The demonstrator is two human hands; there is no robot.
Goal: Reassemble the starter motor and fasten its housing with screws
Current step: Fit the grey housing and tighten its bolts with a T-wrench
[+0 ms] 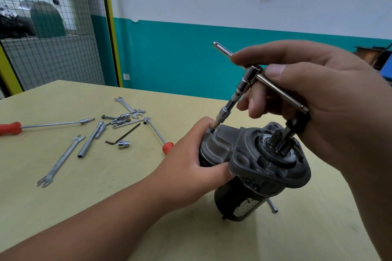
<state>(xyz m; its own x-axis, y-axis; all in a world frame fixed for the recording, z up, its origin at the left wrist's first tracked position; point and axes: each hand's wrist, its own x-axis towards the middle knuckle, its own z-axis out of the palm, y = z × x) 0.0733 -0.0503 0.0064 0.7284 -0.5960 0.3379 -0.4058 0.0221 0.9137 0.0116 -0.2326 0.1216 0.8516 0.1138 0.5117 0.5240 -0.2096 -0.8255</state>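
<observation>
The starter motor (265, 167) stands upright on the yellow table (84, 197), its grey housing and pinion gear facing up. My left hand (191, 167) grips the housing's left side, fingers curled round it. My right hand (307, 91) holds a chrome T-handle driver (239, 89) by its crossbar, above the motor. The driver's bit sits on a screw (212, 130) at the housing's upper left edge, right by my left fingertips.
Loose tools lie on the table to the left: wrenches (61, 161), a red-handled screwdriver (42, 125), a second red-handled driver (158, 134), sockets (123, 144), a hex key (123, 134). A metal rod (272, 205) lies behind the motor. A wire-mesh fence (53, 38) stands at the back left.
</observation>
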